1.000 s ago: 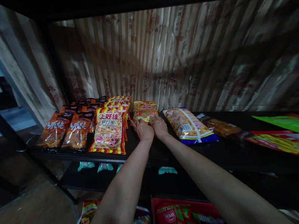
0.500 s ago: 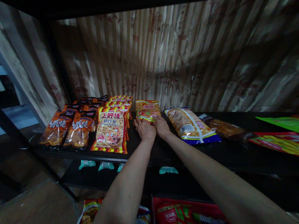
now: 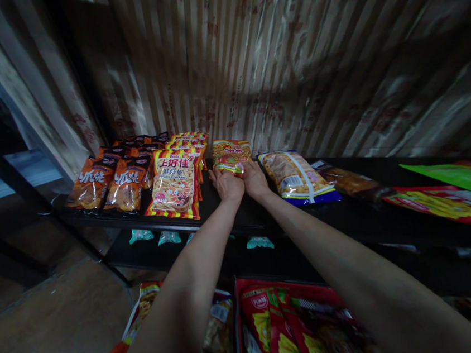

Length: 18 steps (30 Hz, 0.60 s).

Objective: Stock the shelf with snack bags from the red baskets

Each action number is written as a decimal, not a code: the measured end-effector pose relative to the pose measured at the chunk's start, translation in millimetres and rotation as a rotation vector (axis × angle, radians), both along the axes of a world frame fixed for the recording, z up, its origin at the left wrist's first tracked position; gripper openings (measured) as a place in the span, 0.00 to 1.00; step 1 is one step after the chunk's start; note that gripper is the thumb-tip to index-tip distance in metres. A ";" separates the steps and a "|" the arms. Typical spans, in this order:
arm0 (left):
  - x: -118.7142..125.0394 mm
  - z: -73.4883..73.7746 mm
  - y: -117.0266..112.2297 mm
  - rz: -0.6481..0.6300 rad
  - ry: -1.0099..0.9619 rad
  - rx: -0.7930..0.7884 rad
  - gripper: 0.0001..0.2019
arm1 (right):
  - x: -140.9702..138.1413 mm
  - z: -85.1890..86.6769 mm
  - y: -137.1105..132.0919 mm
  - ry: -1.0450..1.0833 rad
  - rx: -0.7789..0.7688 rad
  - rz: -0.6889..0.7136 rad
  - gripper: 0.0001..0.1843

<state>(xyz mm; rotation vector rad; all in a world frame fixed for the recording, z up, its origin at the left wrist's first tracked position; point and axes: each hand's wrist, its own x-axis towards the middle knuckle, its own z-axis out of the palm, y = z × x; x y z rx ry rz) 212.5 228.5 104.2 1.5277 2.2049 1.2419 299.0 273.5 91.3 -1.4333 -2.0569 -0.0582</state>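
The left fingers (image 3: 219,177) and right fingers (image 3: 254,170) touch the orange packet (image 3: 231,150) — how far closed, I cannot tell.

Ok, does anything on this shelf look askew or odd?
Mildly: right of the right hand, a blue-ended bag lies seam and barcode up, while the leftmost bags show printed fronts. Farther right, a red bag lies askew.

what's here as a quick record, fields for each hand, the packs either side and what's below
left hand: touching lower part of the yellow-orange pack
right hand: touching the same pack's lower right
left side: striped cracker packs, then orange-black packs
right side: blue-edged pack, brown pack, red pack, green pack
below: red box holding packs
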 end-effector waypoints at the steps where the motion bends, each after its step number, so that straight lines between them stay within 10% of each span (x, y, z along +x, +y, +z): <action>1: -0.6 -0.2 -0.1 -0.005 0.003 -0.010 0.19 | 0.3 2.7 -6.1 0.007 -0.007 -0.013 0.29; 12: -2.2 10.4 -15.6 -0.129 0.116 -0.035 0.22 | 12.3 33.1 -87.3 0.102 -0.055 0.035 0.25; 18: -9.8 12.7 -100.4 -0.307 0.134 0.222 0.20 | 34.2 18.7 -183.8 0.518 -0.011 0.167 0.22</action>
